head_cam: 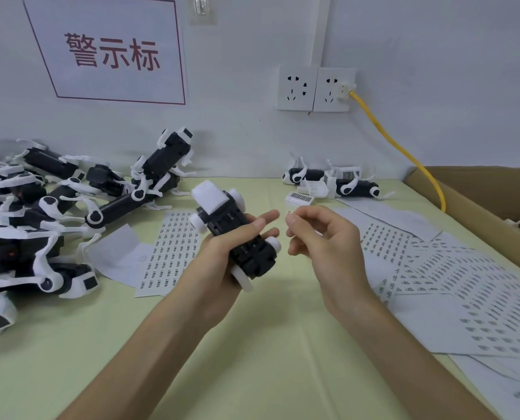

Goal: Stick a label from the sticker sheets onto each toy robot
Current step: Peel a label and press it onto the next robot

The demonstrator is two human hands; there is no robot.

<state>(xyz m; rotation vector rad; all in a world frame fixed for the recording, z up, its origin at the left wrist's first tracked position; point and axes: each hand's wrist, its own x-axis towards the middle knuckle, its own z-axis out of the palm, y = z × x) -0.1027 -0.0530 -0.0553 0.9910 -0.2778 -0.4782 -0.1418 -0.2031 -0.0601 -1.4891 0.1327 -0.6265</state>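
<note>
Barely visible, 1 label (289,212) in right hand (322,237) grip; left hand (222,256) grip round toy robot (233,222).

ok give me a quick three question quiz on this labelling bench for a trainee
1. True or false: the left hand holds a black-and-white plastic toy robot above the pale green tabletop.
2. What does the right hand pinch? A a tiny label; B a yellow cable; C a whole white sticker sheet.
3. Fill in: the heap of unheld black-and-white toy robots lies on the person's ____ side.
Key: 1 true; 2 A; 3 left.
</note>
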